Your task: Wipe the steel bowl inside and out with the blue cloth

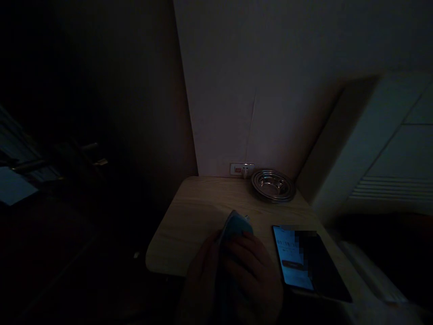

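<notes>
Both hands are together above the front of a small wooden table (189, 203), holding a blue cloth (237, 225). My left hand (202, 273) is closed on the cloth's left edge. Around its right side wrap the fingers of my right hand (252, 271). The cloth stands up to a folded tip between the hands, and its lower part falls into deep shadow. Whether anything lies inside the cloth I cannot tell. A small pale tag (247, 218) shows just right of the tip.
A stack of shiny metal bowls (273, 185) sits at the table's back right. Beside my right hand lies a lit phone (291, 259) in an open dark cover. A wall socket (241, 169) is behind the table, a padded headboard (358, 135) to the right. The room is very dark.
</notes>
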A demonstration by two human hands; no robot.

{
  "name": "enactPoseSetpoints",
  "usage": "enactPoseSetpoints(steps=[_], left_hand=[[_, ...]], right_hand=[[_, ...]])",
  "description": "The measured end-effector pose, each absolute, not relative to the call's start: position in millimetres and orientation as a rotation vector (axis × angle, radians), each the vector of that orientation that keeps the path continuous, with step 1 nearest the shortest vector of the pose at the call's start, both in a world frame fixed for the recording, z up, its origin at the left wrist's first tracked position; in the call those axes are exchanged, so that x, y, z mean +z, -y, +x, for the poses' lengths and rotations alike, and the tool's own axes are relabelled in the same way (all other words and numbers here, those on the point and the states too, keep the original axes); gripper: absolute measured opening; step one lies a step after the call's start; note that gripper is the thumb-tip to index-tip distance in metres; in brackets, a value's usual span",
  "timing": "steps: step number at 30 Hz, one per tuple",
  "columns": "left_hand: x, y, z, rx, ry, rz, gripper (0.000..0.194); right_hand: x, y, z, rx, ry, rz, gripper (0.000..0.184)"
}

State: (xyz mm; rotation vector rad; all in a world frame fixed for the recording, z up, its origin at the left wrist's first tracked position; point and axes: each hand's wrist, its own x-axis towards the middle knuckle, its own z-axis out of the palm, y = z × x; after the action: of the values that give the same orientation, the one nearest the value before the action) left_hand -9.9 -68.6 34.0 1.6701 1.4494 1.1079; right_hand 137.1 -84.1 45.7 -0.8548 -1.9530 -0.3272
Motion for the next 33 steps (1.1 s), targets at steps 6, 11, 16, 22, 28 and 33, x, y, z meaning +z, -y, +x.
enactPoseSetpoints(steps=[6, 11, 16, 22, 28, 33], left_hand=[[-9, 69, -35, 1.014, -1.435, 2.127, 0.036], [-28, 71, -43, 0.99, -1.558, 2.402, 0.039], [-27, 72, -44, 1.024, -1.547, 2.512, 0.041], [-23, 68, -41, 1.114, -1.605, 2.451, 0.037], [-19, 73, -33, 1.226, -1.557, 2.431, 0.036], [-15, 83, -18, 1.257, -1.758, 2.149, 0.033]], right_hand=[[58, 69, 144, -0.186, 1.94, -0.907, 0.036], [62, 51, 153, 0.132, 1.776, -1.088, 0.033], [64, 67, 139, -0.058, 1.92, -0.955, 0.038], [70, 55, 139, 0.092, 1.89, -1.032, 0.033], [70, 57, 142, -0.031, 2.025, -0.931, 0.035], [70, 54, 148, 0.138, 1.853, -1.103, 0.032]])
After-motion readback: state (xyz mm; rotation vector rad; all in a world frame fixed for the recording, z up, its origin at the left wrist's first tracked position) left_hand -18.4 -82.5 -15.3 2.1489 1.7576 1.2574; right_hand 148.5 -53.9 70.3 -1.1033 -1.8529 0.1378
